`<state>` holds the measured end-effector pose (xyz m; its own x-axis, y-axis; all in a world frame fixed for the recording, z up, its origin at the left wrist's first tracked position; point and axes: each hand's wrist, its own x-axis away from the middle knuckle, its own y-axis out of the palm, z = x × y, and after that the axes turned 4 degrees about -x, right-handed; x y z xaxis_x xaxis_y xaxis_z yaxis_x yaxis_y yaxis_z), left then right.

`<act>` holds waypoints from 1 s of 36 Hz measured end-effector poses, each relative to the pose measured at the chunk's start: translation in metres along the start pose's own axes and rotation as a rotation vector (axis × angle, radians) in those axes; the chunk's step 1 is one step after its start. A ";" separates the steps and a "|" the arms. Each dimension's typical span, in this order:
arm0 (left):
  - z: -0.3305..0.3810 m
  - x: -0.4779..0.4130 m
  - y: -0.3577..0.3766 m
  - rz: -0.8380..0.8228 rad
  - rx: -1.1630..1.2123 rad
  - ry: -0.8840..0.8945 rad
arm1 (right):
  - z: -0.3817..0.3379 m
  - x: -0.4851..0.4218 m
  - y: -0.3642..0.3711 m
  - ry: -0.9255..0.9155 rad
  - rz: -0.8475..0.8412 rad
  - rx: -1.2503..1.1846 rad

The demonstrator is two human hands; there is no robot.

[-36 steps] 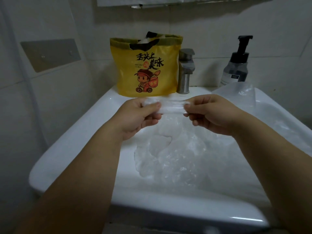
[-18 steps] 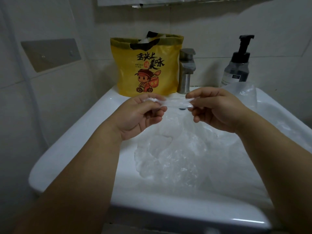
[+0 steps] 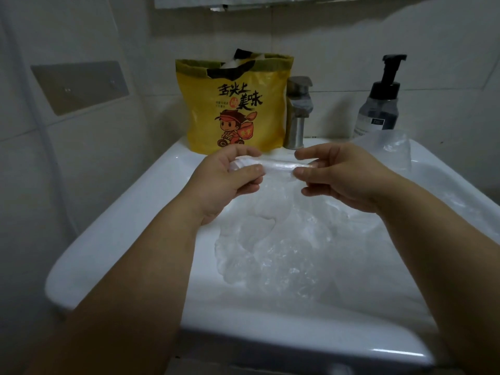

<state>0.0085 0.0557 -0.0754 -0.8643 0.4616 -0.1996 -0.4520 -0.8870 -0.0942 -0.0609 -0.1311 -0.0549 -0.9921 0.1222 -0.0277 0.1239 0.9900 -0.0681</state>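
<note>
Clear plastic bag hung at the middle of the frame, its top edge rolled into a narrow strip stretched level between the two hands above the white sink. The left hand pinched the strip's left end, with thumb and fingers clamped on the film, and the right hand pinched the other end the same way. Below the strip the film dropped in crumpled folds into the basin, and another part rose over the rim at the right of the frame. Its outline was hard to follow against the white porcelain, and it covered the bottom of the basin. A yellow bag stood on the back ledge, upper middle, printed with the black characters 舌尖上 and 美味, a small red disc between the two lines, and a cartoon rider on a scooter. The fine print beside the disc was too small to read. Something white and black poked from its torn top, mostly hidden. Just right of it stood a metal tap, its base partly behind the right hand's fingers. At the upper right stood a pump bottle with a dark label whose text could not be made out. A metal plate was fixed to the tiled wall at the upper left.
</note>
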 end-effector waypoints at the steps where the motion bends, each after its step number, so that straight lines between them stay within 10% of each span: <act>1: -0.001 -0.001 0.000 0.010 -0.021 0.009 | 0.000 0.000 0.000 0.020 0.006 0.000; 17: 0.004 -0.005 0.006 -0.018 0.430 -0.054 | -0.001 0.006 0.023 -0.006 -0.043 -0.043; 22: -0.008 0.003 0.029 -0.294 0.058 -0.170 | 0.002 0.009 0.038 -0.075 -0.092 -0.133; 36: 0.003 -0.008 0.028 0.032 0.310 -0.152 | 0.009 0.005 0.044 -0.062 -0.059 -0.048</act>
<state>0.0024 0.0272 -0.0731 -0.8915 0.4505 -0.0475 -0.4496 -0.8670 0.2148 -0.0604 -0.0879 -0.0668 -0.9943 0.0609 -0.0870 0.0631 0.9977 -0.0233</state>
